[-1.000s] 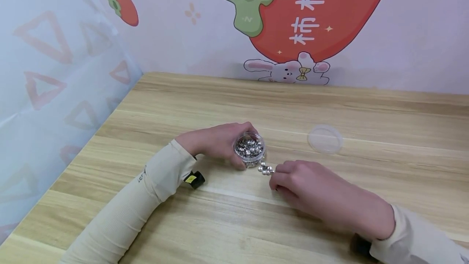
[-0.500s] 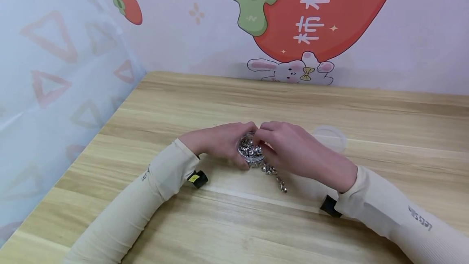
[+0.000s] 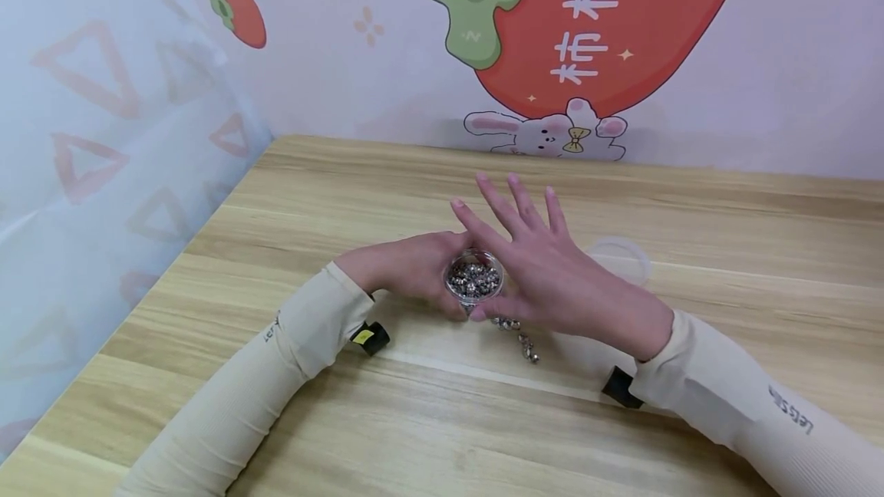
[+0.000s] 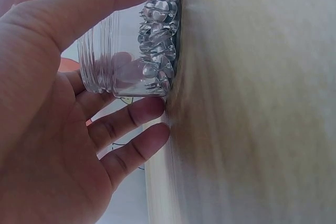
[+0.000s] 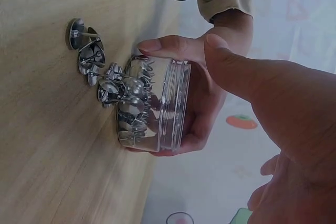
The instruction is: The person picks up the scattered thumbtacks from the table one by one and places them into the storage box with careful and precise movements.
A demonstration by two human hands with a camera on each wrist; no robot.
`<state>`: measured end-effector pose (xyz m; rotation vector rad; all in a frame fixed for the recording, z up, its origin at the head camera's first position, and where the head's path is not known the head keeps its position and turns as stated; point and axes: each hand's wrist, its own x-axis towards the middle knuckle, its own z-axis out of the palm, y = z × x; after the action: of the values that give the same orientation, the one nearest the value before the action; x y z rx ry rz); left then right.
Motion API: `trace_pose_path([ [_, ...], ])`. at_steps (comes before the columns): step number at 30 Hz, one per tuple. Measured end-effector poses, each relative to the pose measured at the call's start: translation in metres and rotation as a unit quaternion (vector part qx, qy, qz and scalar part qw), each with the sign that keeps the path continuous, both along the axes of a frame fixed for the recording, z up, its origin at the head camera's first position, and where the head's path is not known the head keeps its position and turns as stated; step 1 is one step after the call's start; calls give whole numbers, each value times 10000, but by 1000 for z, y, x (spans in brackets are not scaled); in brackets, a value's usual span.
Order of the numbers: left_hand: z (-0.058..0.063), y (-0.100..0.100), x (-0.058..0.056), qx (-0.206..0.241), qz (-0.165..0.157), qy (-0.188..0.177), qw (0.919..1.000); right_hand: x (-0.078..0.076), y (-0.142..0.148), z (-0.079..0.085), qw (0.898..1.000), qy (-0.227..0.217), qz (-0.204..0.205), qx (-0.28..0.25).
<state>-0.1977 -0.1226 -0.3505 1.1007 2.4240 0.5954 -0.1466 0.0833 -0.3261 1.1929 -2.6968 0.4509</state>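
Your left hand (image 3: pixel 414 271) is clamped on the clear jar (image 5: pixel 175 103), its thumb along the near side of the wall and fingers round the far side. The jar stands upright on the wooden table (image 3: pixel 414 420), uncovered, with silver thumbtacks (image 3: pixel 473 281) heaped in its lower part, their points sticking out at various angles. Your right hand (image 3: pixel 545 274) is at the jar's right side, its fingers straight and spread apart, the thumb close to the near side of the rim; you cannot tell from these views whether it touches the jar. A short trail of loose tacks (image 5: pixel 90 59) starts just beside the jar's base and runs off to its near right, below your right hand. The clear lid (image 3: pixel 624 255) lies flat to the far right of the jar, partly hidden by your right forearm. Well beyond the jar, a pale wall covering (image 3: pixel 400 83) shows a large red fruit (image 3: pixel 642 6) and, below it, a white rabbit (image 3: pixel 545 136).
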Motion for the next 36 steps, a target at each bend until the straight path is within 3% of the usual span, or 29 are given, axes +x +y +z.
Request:
trace_pose_path([
  [8, 0, 1, 0, -35, -54, 31, 10000, 7, 4, 3, 10000, 52, 33, 55],
  [23, -1, 0, 2, -203, 290, -120, 9993, 53, 44, -1, 9990, -127, 26, 431],
  [36, 1, 2, 2, -187, 294, -150, 9993, 59, 45, -22, 9983, 85, 510, 285],
])
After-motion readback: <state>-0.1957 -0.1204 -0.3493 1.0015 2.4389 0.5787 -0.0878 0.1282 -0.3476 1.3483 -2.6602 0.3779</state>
